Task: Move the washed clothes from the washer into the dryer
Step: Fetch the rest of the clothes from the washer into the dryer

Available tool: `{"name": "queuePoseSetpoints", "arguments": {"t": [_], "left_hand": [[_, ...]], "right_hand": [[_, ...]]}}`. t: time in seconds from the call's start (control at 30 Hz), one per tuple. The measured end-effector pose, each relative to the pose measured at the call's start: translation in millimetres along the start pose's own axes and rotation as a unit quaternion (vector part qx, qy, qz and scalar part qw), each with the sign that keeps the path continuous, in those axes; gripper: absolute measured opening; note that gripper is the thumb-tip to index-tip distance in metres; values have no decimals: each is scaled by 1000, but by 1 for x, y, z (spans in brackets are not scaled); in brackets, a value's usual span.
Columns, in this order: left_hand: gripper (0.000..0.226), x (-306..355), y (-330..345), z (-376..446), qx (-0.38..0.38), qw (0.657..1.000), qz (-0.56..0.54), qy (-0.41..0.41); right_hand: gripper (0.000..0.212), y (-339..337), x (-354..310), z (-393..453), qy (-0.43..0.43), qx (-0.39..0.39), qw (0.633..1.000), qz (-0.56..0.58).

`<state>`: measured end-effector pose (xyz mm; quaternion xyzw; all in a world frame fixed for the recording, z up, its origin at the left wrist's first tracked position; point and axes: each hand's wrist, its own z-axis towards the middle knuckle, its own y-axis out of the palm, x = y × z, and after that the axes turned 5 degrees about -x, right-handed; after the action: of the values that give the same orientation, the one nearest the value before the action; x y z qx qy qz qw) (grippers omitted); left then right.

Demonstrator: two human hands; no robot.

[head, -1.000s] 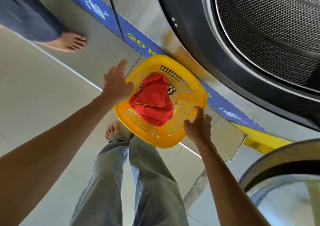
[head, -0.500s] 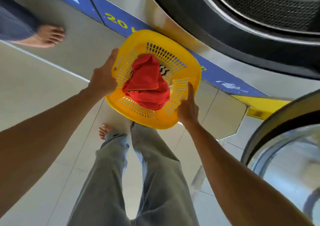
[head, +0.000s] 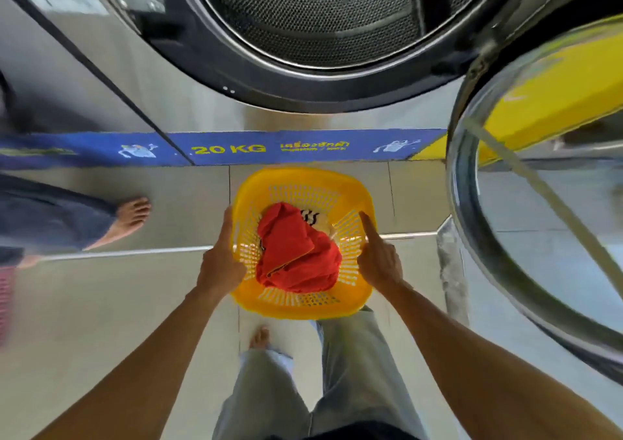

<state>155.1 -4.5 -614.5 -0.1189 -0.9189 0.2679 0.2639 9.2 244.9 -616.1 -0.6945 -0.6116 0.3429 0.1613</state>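
Observation:
A yellow plastic basket [head: 305, 180] is held between both hands in front of my legs. In it lies a red cloth [head: 295, 254] over a white piece with black stripes [head: 315, 219]. My left hand [head: 220, 259] grips the basket's left rim. My right hand [head: 379, 259] holds the right rim, index finger stretched along the inner wall. Straight ahead and above, the machine's round opening shows a dark perforated drum [head: 323, 11]; nothing is visible inside it. Its glass door [head: 499, 237] stands swung open at the right.
A blue "20 KG" band [head: 229, 150] runs along the machine's base. Another person's bare foot [head: 129, 215] and dark trouser leg stand at the left on the tiled floor. My own legs and left foot [head: 259, 337] are below the basket.
My view has swung to face the machine squarely. The basket has come level and nearer my body, both hands staying on its rims; the right index finger now lies inside the wall.

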Motion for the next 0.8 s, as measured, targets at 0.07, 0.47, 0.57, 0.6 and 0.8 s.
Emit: {"name": "queuePoseSetpoints", "arguments": {"t": [0.07,0.47,0.57,0.6,0.8], "left_hand": [[111,-5,-7,-12,-7,1000,22,18],[109,53,-32,-181,-75,991,15,111],[110,83,-24,-199,-101,987,15,124],[110,91,-22,-204,-110,985,22,132],[111,122,26,-234,-135,975,69,164]], "right_hand": [[91,5,5,-18,4,6,1000,0],[81,-73,71,-214,-21,20,998,57],[79,-92,93,-230,-13,23,997,76],[78,-95,99,-234,-9,26,996,81],[77,-90,170,-278,25,61,991,120]]}}
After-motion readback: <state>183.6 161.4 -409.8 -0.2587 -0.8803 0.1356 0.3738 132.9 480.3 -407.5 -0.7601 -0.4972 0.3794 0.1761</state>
